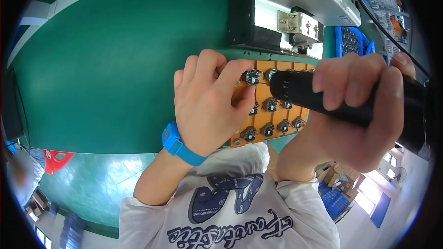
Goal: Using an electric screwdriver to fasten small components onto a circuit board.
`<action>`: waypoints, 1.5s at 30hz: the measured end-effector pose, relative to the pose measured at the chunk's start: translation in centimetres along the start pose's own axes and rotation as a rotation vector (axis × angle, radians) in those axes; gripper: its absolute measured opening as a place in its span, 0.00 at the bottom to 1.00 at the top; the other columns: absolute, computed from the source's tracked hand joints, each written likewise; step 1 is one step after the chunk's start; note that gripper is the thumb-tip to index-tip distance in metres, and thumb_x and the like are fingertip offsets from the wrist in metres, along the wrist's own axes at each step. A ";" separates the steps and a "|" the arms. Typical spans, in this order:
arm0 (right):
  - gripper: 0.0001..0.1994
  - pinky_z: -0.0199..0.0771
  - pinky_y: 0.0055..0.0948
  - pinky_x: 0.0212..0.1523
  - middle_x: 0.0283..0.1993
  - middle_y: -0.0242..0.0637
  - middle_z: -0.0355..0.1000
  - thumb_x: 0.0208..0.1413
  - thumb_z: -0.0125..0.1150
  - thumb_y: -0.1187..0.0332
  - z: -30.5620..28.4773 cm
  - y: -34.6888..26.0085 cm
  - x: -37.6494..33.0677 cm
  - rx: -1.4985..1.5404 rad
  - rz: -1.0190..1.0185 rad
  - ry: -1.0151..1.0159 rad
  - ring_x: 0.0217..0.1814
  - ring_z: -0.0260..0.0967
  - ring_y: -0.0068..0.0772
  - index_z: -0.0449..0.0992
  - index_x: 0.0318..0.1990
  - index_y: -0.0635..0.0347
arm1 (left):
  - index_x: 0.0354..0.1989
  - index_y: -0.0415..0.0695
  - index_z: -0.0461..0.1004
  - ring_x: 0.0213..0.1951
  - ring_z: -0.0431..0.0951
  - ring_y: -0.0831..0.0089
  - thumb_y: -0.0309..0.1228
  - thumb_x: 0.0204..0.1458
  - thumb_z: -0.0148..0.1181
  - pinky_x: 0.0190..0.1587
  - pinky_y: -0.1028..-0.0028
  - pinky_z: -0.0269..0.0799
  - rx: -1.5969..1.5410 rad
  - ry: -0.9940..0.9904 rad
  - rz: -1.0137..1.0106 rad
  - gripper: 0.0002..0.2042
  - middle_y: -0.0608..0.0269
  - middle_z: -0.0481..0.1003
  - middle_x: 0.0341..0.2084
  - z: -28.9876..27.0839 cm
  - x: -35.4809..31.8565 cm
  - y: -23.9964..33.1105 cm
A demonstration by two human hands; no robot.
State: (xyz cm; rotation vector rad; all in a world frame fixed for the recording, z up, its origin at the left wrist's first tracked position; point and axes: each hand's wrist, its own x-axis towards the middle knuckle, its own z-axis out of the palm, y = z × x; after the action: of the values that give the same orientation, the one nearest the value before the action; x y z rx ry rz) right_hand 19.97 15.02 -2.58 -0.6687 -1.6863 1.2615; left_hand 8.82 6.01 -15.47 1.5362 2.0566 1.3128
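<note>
My left hand (210, 99) reaches over the left side of an orange tray (260, 93) with several small round parts in rows. Its thumb and index finger close around one small round motor-like part (251, 77) near the tray's far left corner. My right hand (360, 106) is wrapped around a black electric screwdriver (300, 87), held slanting over the tray's right half. The screwdriver's narrower end lies above the part (270, 76) beside the pinched one; its tip is hidden. The barrel and my right hand cover some of the tray's right side.
Behind the tray stands a black-and-silver machine (244, 14) with a metal block (302, 25) on it. A blue crate (349, 41) of small parts is at the far right. The green table (101, 74) stretches left. A red plastic stool (57, 160) is beyond its near edge.
</note>
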 end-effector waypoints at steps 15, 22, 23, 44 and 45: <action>0.13 0.69 0.37 0.30 0.25 0.32 0.61 0.70 0.40 0.68 0.3 1.2 0.0 0.008 0.033 -0.049 0.22 0.60 0.28 0.63 0.58 0.58 | 0.44 0.54 0.81 0.38 0.71 0.64 0.27 0.38 0.75 0.39 0.63 0.61 -0.001 -0.025 -0.006 0.21 0.66 0.68 0.35 -0.3 0.1 0.1; 0.10 0.70 0.38 0.30 0.24 0.32 0.61 0.68 0.42 0.69 1.8 0.8 -0.6 -0.171 0.092 0.088 0.22 0.61 0.29 0.61 0.55 0.57 | 0.44 0.54 0.81 0.38 0.70 0.64 0.27 0.39 0.75 0.38 0.63 0.60 -0.014 -0.019 0.000 0.20 0.66 0.67 0.34 -0.3 0.2 -0.1; 0.10 0.70 0.38 0.30 0.24 0.32 0.61 0.68 0.42 0.69 1.8 0.8 -0.6 -0.172 0.091 0.088 0.22 0.61 0.29 0.61 0.55 0.57 | 0.44 0.54 0.81 0.38 0.70 0.64 0.27 0.39 0.75 0.38 0.63 0.60 -0.015 -0.018 0.001 0.20 0.66 0.67 0.34 -0.3 0.1 0.0; 0.11 0.64 0.36 0.39 0.30 0.33 0.59 0.65 0.46 0.66 -4.9 -2.0 4.5 0.116 -0.147 -0.038 0.27 0.59 0.30 0.72 0.43 0.62 | 0.45 0.51 0.82 0.40 0.70 0.64 0.28 0.41 0.74 0.42 0.64 0.63 0.017 -0.057 0.013 0.19 0.64 0.69 0.37 -0.7 0.2 0.6; 0.10 0.65 0.36 0.38 0.30 0.34 0.59 0.65 0.46 0.66 -4.8 -2.1 4.1 0.104 -0.152 -0.036 0.27 0.60 0.31 0.72 0.44 0.63 | 0.45 0.51 0.82 0.40 0.70 0.64 0.28 0.41 0.74 0.42 0.64 0.63 0.018 -0.058 0.014 0.19 0.64 0.69 0.37 -0.8 0.2 0.7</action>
State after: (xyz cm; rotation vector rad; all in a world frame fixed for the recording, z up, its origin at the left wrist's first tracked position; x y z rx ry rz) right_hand 22.54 19.87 1.10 -0.4493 -1.6557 1.2492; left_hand 8.66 5.83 -14.39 1.5807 2.0314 1.2427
